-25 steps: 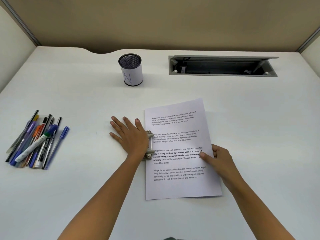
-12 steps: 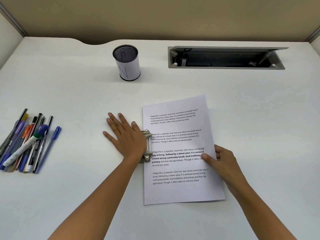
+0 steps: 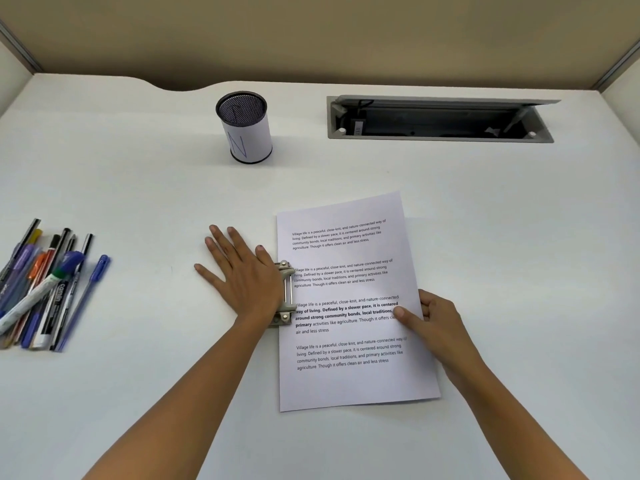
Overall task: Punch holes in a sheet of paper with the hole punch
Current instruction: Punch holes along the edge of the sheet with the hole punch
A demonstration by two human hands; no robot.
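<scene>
Left hand [image 3: 242, 275] flat, fingers spread, palm down; right hand [image 3: 433, 320] curled, thumb forward.

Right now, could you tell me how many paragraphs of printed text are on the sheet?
4, stacked down the sheet of paper: top, upper middle beside the hole punch, lower middle partly bold, and bottom. None seem hidden.

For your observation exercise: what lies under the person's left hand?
The left hand lies flat on the hole punch, whose metal front clamps the paper edge. The punch's rear is hidden.

Head view: worn high over the white desk [image 3: 485, 237], facing forward and down, near both forearms.
Shared area: none, single camera.
</scene>
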